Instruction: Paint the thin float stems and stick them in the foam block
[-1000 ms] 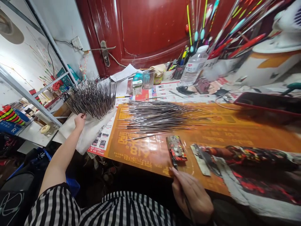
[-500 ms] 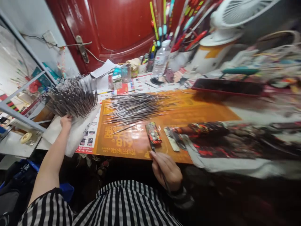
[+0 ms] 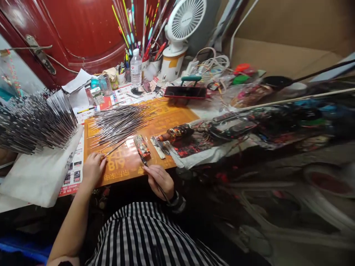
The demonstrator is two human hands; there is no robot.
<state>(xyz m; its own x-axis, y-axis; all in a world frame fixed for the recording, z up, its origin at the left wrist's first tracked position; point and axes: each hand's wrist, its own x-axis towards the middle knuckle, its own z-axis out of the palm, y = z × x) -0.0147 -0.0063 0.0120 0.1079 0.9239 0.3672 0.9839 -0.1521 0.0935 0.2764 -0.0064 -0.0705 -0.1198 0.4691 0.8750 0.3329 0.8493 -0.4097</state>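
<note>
My left hand [image 3: 94, 168] rests at the left part of the orange sheet [image 3: 130, 171], fingers closed on one end of a thin dark stick [image 3: 114, 148]. That stick slants up toward a loose pile of similar thin sticks [image 3: 119, 123]. My right hand [image 3: 161, 181] is closed around a slim dark pen-like tool [image 3: 144, 162] at the table's front edge. The tool's tip points at a small paint-smeared block [image 3: 142, 147], and its rear end runs back past my wrist. Whether the tip touches the block, I cannot tell.
A dense upright bundle of sticks [image 3: 39, 122] stands at left by a white cloth [image 3: 36, 177]. Right of the block lie a pale strip [image 3: 158, 148] and a paint-stained cloth [image 3: 191, 159]. Behind are a phone [image 3: 185, 92], a water bottle [image 3: 136, 68] and a fan [image 3: 185, 22].
My left hand has moved from the upright bundle to the orange sheet and now holds a stick. The view has swung right. My right hand still grips the tool near the block.
</note>
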